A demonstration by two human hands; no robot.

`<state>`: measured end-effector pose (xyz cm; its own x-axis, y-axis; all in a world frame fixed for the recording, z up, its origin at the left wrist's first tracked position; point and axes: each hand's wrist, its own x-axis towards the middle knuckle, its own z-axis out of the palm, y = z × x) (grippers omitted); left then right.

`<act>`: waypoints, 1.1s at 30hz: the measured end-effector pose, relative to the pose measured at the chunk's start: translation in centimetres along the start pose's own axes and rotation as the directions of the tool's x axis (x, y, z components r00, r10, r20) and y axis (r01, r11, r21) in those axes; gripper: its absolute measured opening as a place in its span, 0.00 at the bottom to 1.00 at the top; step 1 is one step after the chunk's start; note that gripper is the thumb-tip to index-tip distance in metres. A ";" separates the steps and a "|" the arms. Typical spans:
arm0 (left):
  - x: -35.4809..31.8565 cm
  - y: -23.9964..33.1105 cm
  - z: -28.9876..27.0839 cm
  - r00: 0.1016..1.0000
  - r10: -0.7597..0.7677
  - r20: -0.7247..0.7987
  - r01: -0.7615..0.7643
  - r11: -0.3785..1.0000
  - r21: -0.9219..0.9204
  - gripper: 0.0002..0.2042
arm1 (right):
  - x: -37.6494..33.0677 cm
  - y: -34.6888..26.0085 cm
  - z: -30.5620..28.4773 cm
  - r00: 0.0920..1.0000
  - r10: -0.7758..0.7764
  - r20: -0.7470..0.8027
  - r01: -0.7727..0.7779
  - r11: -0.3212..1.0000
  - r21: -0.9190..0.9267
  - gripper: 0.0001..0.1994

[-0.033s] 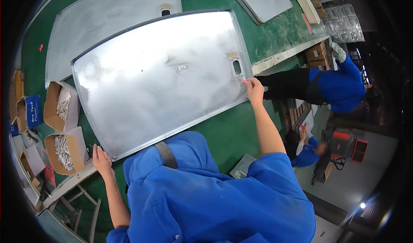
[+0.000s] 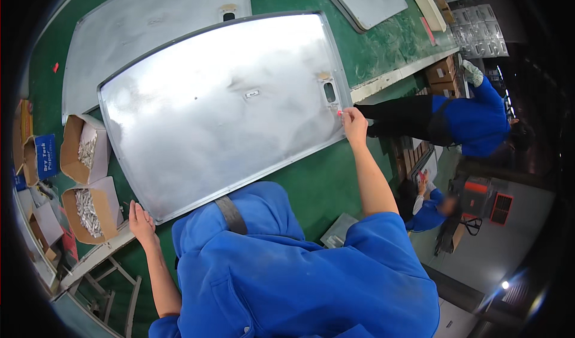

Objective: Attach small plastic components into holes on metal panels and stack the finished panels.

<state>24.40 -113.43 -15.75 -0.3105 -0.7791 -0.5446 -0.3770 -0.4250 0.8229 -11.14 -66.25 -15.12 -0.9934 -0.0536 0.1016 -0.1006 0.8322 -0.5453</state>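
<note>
A large silver-grey metal panel [image 2: 215, 116] with a dark rim lies in front of me on the green tabletop. Near its right edge is an oval slot [image 2: 329, 92], and a small raised label-like patch [image 2: 252, 94] sits right of its middle. At the lower right edge my right hand [image 2: 356, 127] pinches a small red piece [image 2: 340, 113] over the panel's surface. My left hand [image 2: 142, 224] is beside the panel's lower left corner, its fingers closed together. Whatever they may hold is too small to make out.
Two open cardboard boxes of small metallic pieces [image 2: 88, 212] stand left, near a blue box [image 2: 45, 155]. Another panel [image 2: 144, 29] lies behind mine, and stacked panels [image 2: 365, 2] lie at the far right. A person in blue [image 2: 473, 119] stands right; another [image 2: 428, 209] works lower down.
</note>
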 end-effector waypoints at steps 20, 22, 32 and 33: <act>0.3 0.2 0.8 1.000 -0.017 -0.009 0.018 0.996 0.086 0.17 | -0.1 -1.8 0.1 0.998 0.040 -0.047 -0.054 0.940 -0.337 0.09; 0.4 0.2 0.7 1.000 -0.012 0.006 0.012 0.997 0.070 0.17 | 0.1 -2.0 0.0 0.991 0.131 -0.016 -0.131 0.962 -0.240 0.09; 0.6 -0.1 0.5 1.000 -0.017 0.006 0.017 0.998 0.057 0.17 | 0.1 -1.8 -0.8 0.998 -0.058 0.029 0.062 0.984 -0.167 0.07; 0.5 0.1 0.6 1.000 -0.018 0.004 0.017 0.998 0.056 0.17 | 0.2 -1.8 -0.7 0.999 -0.034 0.033 0.039 0.981 -0.190 0.07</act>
<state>23.71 -113.57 -15.98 -0.3073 -0.7697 -0.5596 -0.4308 -0.4118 0.8030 -11.10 -67.40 -13.49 -0.9907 -0.0995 0.0925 -0.1271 0.9192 -0.3726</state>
